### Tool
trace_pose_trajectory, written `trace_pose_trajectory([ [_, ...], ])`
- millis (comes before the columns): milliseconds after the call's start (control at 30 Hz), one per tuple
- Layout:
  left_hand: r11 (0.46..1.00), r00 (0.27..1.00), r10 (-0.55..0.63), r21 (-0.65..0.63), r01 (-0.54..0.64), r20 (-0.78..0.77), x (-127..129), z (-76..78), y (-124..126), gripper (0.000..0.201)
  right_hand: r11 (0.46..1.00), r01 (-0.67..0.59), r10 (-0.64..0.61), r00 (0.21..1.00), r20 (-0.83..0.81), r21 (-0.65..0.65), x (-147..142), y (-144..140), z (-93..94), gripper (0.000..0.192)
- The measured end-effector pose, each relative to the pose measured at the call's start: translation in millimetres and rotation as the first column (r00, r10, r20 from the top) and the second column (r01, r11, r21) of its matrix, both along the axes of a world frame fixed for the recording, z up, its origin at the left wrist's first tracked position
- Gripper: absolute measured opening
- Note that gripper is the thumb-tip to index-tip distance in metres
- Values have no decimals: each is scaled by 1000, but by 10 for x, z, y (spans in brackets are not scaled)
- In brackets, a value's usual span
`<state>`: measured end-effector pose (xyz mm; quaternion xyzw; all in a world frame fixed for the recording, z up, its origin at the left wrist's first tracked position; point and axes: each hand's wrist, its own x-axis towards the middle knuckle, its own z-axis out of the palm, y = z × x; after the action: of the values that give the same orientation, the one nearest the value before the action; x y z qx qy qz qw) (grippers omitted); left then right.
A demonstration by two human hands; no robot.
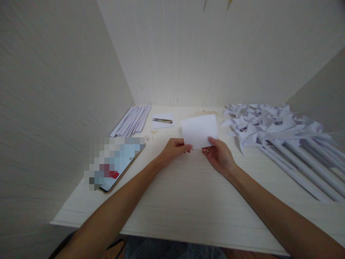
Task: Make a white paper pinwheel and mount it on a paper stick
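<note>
**Two hands hold a white sheet above a pale desk**

Both forearms come in from the bottom edge and meet near the middle of the wooden table point(188, 212). Under the front edge of the table, dark clothing of the person shows a little.

At the left side, the left hand point(172, 150) closes its thumb and fingers on the lower left corner of a white paper sheet point(199, 130). At the other side, the right hand point(219, 155) pinches the lower right corner of the same sheet, with the thumb on the front of it. So both hands are closed on the paper, and the sheet stands tilted up from the table, just behind the fingers, with its top edge further from the person. It looks folded or small, with a rectangular shape.

Left of the hands, a phone point(118, 169) lies flat near the table edge; its screen is blurred out. Behind it, a bundle of rolled paper sticks point(133, 120) rests against the left wall. Beside this bundle, a small cutter point(162, 121) lies on a scrap of white paper point(163, 124). Some tiny pale pieces point(151, 135) are scattered close to it, but they are too small to name.

On the right side, well apart from the hands, a big heap of paper pinwheels point(258, 124) covers the table. Their long white handles point(309, 162) point toward the right edge.
</note>
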<state>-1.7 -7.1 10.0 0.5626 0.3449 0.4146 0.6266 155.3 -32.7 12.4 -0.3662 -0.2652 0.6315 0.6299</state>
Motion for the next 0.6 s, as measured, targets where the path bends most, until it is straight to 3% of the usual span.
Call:
trace_pose_trajectory([
  [167, 965, 964, 162, -236, -111, 212, 26, 12, 0, 26, 996, -75, 62, 962, 265, 37, -11, -12, -50, 23],
  [300, 937, 937, 234, -317, -146, 259, 25, 21, 1, 21, 990, -129, 95, 905, 415, 54, 1, -21, -107, 25],
  [600, 873, 903, 275, -479, -91, 329, -4, 101, 12, 14, 985, -164, 137, 938, 319, 58, 23, -20, -49, 20],
])
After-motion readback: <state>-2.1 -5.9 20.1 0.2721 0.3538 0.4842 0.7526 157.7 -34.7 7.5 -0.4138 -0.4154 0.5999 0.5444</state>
